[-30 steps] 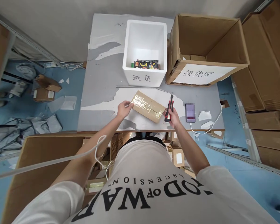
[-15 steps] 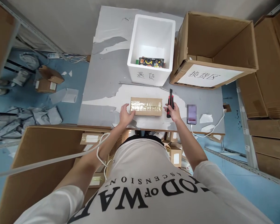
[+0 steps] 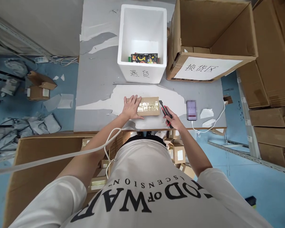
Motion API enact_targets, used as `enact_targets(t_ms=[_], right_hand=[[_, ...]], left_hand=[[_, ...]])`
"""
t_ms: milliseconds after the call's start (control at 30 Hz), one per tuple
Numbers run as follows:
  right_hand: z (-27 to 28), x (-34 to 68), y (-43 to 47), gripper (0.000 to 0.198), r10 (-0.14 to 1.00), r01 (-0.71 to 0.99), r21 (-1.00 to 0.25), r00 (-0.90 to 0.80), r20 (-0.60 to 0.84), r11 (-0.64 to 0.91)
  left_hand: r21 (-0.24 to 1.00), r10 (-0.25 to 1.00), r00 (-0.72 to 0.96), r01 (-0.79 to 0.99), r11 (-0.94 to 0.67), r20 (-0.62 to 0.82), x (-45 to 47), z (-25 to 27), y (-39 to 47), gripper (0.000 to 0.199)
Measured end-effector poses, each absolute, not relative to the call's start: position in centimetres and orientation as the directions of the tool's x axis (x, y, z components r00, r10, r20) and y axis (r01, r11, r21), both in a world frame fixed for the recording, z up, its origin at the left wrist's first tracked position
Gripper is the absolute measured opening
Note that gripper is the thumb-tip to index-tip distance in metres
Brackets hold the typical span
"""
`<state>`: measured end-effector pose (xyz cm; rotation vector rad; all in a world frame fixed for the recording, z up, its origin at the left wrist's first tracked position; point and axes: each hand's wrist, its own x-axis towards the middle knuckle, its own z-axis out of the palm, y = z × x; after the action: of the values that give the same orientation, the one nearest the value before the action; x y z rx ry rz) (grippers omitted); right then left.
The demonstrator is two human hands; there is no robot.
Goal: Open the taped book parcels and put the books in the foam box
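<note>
1. Taped cardboard box (image 3: 150, 107), centre of frame: we find it lying on the grey-and-white tabletop (image 3: 95, 85), near the front edge, its long side roughly parallel to that edge and glossy tape running along its top.

2. A second ago, we saw the box lying at a slant between two hands; half a second ago it had been squared up, with fingers only at its left end. Now the left hand (image 3: 132, 108) lies over that end, palm down, its fingers spread across the cardboard and the thumb set apart along the near side.

3. At the opposite end, the right hand (image 3: 173, 120) has its fingers curled around the handle of a black-and-red utility knife (image 3: 166, 112). We note the change in angle: the tool pointed almost straight away from the wearer before, and now leans left, its tip just beside the box's right end. Whether the tip touches the cardboard, we cannot tell.

4. Behind the box, we see a white foam container (image 3: 142, 72) with colourful printed goods (image 3: 144, 58) inside and, to its right, a large carton (image 3: 175, 68) bearing a handwritten sign (image 3: 204, 69). Both keep their places on the table, as does the phone (image 3: 191, 110), plugged into a white cable (image 3: 211, 129) beside paper scraps (image 3: 206, 113).
</note>
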<state>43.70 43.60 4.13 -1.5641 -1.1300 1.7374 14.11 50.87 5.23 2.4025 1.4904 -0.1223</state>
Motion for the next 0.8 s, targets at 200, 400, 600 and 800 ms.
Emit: enact_targets(t_ms=[200,400,600,800], right_hand=[[6.3,45.0,44.8,0.069,0.787,0.314,-0.816,-0.249,-0.564,-0.486],[7.8,46.5,45.4,0.069,0.718,0.441,-0.780,-0.347,-0.604,-0.444],[7.6,47.6,44.0,0.068,0.636,0.406,-0.774,-0.442,-0.632,-0.487],[6.5,48.3,41.3,0.069,0.683,0.366,-0.796,-0.411,-0.603,-0.483]], left_hand=[[0.230,0.885,0.424,0.896,-0.380,-0.192,14.1,5.0,50.9,0.115],[0.240,0.892,0.417,0.897,-0.372,-0.175,14.1,4.7,51.0,0.119],[0.224,0.890,0.400,0.908,-0.354,-0.218,14.2,5.1,51.1,0.121],[0.230,0.877,0.435,0.892,-0.389,-0.205,13.9,5.0,50.9,0.118]])
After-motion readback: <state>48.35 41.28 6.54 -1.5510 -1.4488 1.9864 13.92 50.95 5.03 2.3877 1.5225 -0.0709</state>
